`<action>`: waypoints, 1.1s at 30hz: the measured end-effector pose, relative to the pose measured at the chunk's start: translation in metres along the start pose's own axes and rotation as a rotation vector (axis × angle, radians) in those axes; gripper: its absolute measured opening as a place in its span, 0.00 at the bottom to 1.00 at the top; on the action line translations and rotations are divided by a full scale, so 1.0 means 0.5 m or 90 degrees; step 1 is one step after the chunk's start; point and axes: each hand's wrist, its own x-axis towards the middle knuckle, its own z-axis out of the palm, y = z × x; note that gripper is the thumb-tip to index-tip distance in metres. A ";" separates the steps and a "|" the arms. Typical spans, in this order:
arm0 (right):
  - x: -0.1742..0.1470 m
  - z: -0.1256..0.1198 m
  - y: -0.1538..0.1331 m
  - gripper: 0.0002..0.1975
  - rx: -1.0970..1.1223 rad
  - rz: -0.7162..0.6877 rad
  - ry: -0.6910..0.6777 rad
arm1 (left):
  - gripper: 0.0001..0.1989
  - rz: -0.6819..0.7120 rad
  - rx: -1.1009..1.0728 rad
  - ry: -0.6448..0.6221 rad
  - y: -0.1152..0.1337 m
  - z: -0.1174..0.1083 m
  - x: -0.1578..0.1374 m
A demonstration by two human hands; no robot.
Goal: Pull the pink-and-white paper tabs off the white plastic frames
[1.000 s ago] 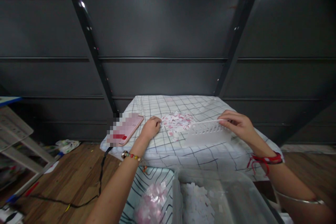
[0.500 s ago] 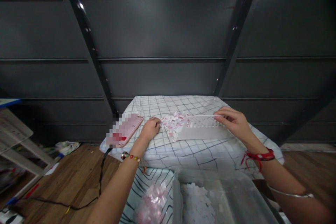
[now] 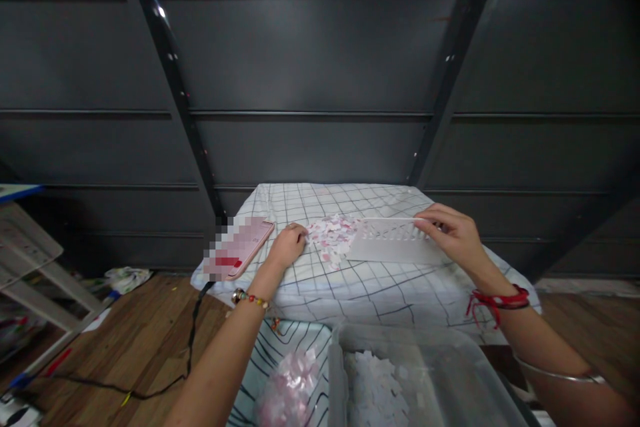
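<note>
A small heap of pink and white paper-like bits (image 3: 331, 237) lies on the checked cloth. My left hand (image 3: 289, 245) rests on the cloth at the heap's left side, fingers curled together at its edge; whether they pinch a bit is hidden. On the heap's other side is a white plastic basket (image 3: 393, 250) with a pierced wall, tipped so that its open end faces the bits. My right hand (image 3: 449, 232) grips its upper right rim between thumb and fingers. What the basket holds cannot be made out.
A phone (image 3: 245, 250) with a black cable lies left on the cloth-covered table (image 3: 320, 287). Nearer me are a clear plastic bin (image 3: 440, 347) with white pieces inside and a bag of pink pieces (image 3: 290, 387) on striped fabric. A dark panelled wall (image 3: 310, 53) rises behind.
My right hand has drawn the basket a little to the right, away from the heap. My left hand stays nearly where it was beside the bits.
</note>
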 end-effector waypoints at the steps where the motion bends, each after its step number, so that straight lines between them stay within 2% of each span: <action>1: -0.001 0.002 0.002 0.05 -0.006 0.000 0.004 | 0.14 0.000 -0.001 -0.002 0.000 0.000 0.000; 10: -0.008 0.005 -0.013 0.05 0.028 -0.010 -0.032 | 0.14 -0.008 -0.013 -0.010 -0.002 0.003 0.000; 17: -0.042 -0.008 -0.039 0.04 -0.038 0.009 0.027 | 0.14 -0.013 -0.015 -0.007 -0.001 0.002 -0.001; 24: -0.060 -0.012 -0.121 0.04 -0.068 -0.017 0.008 | 0.14 -0.013 -0.006 -0.005 0.002 -0.001 -0.001; 29: -0.054 0.014 -0.184 0.06 -0.048 -0.035 0.012 | 0.14 -0.007 -0.005 -0.006 0.004 -0.002 -0.001; 33: -0.050 0.030 -0.204 0.06 -0.041 -0.065 0.027 | 0.15 -0.008 0.000 -0.017 0.005 -0.003 -0.002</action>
